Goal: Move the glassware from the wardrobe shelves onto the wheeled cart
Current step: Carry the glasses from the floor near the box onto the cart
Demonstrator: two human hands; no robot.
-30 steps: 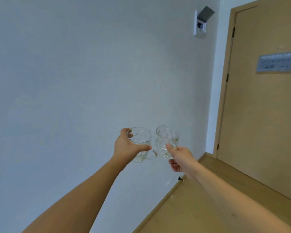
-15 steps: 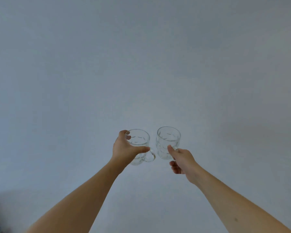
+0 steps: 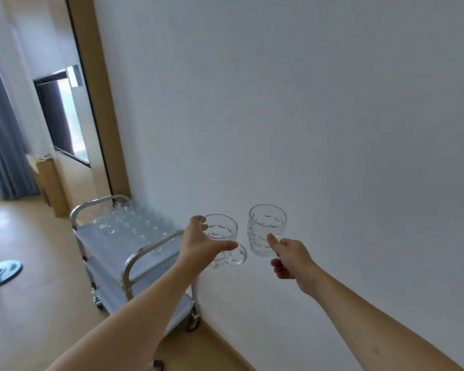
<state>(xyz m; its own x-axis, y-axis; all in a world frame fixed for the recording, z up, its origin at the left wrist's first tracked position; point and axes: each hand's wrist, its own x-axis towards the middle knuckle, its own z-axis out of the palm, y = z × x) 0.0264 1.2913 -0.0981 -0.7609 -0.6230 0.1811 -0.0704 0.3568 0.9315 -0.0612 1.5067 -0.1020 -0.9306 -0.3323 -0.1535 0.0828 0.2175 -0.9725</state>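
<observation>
Ahead, glasses [image 3: 134, 223] crowding cart [image 3: 130, 263] beside wall [image 3: 306, 116], left hand [image 3: 198, 243] gripping mug [image 3: 221, 241], right hand [image 3: 289, 259] gripping second mug [image 3: 264, 228]

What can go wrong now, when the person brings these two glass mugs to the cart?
1. The left mug and right mug are carried close together, so they might knock.
2. The cart top already holds many glasses; setting mugs down may bump them.
3. The right hand holds only the handle, so that mug may swing.
</observation>
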